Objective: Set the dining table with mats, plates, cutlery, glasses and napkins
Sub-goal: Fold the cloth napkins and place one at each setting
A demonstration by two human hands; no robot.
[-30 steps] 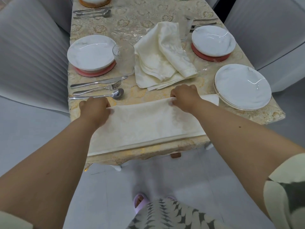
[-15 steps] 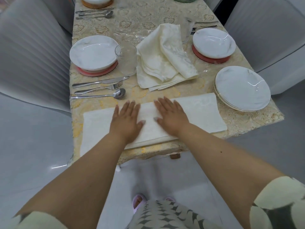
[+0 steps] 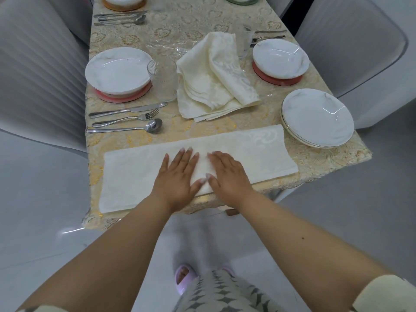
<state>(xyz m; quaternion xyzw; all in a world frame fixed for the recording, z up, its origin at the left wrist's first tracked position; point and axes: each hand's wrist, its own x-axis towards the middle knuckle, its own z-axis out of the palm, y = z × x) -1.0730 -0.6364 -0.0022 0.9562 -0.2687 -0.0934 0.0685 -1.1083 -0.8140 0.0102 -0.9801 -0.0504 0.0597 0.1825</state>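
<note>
My table (image 3: 351,154) wears a gold-patterned cloth. Along its near edge lies a folded napkin (image 3: 139,174). Mid-frame sits a napkin pile (image 3: 213,86); left of it a glass (image 3: 163,78), a pink mat (image 3: 126,96), then knife (image 3: 128,110), fork (image 3: 126,119) and spoon (image 3: 128,129). At right, stacked plates (image 3: 317,118) and another pink mat (image 3: 276,78).

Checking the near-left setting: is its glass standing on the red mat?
No, the glass stands on the tablecloth beside the red mat.
</note>
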